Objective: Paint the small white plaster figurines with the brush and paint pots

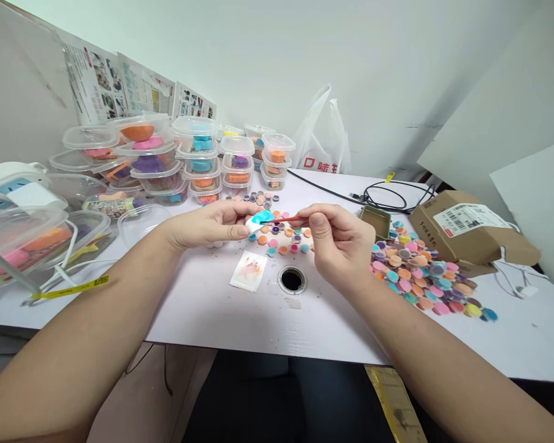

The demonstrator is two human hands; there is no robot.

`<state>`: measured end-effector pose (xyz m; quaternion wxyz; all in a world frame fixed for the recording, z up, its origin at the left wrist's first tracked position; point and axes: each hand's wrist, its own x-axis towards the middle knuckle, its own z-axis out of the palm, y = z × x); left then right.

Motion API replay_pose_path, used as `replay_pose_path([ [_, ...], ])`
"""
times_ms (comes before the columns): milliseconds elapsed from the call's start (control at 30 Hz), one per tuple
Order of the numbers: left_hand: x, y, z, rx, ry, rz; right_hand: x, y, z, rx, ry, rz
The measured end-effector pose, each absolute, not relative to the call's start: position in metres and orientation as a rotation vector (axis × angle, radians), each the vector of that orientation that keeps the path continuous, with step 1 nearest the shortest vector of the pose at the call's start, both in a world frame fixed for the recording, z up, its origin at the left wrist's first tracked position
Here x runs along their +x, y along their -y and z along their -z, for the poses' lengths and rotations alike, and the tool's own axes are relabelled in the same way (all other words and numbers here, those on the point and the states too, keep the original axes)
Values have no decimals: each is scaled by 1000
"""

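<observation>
Between the thumb and fingers of my left hand (216,223) is a small white piece with wet turquoise paint (262,217) on its top; its full shape is partly hidden. My right hand (344,243) pinches a thin red-handled paintbrush (292,220), its dark tip touching the painted side. Beneath both hands, small round paint pots (283,250) in orange, pink, teal and purple lie on the white table (203,320). A white tissue (249,271) stained orange and brown lies flat in front of them.
Stacked clear tubs (196,163) with coloured pieces stand at the back left. A heap of paint pots (410,271) lies at right beside a cardboard box (466,224). A black cable (388,194), a plastic bag (323,141) and a round table hole (292,280) are also in view.
</observation>
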<state>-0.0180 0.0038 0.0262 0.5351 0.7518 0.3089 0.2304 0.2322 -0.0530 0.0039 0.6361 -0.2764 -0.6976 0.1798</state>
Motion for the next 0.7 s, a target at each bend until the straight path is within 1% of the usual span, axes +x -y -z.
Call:
replay_pose_path([
  [200,-18,-4,-26,1855,-750,-530,235,51,-4,-684,1637,-397],
  [467,-19,-4,-28,1939,-764,-514,236,48,-6,-635,1621,-431],
  [533,-18,-4,-29,1990,-841,-440,238,47,-8,-651,1580,-409],
  [700,-18,-2,-33,2221,-1151,-65,240,46,-10,-726,1483,-378],
])
